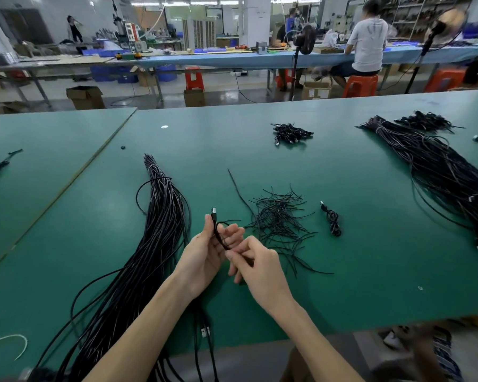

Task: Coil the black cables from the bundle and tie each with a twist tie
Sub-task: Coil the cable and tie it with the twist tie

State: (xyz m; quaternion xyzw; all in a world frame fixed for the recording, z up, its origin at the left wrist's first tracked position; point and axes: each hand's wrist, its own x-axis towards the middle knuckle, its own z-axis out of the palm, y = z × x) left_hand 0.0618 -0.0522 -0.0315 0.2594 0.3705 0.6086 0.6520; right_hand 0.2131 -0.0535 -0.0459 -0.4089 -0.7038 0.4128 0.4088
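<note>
Thin black cable (218, 233), light and limp, springy: my left hand (208, 250) clamps its coil, right hand (255, 261) pinches the loose tail.

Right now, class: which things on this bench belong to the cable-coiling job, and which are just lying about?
Job in hand:
left hand
right hand
cable being coiled
cable bundle
twist ties
finished coil

Lying about:
white loop
stray cable

We see a matt green counter (342, 285), glossy black plastic-sheathed cables in the bundle (160, 230), and shiny metal plug (213, 210).
</note>
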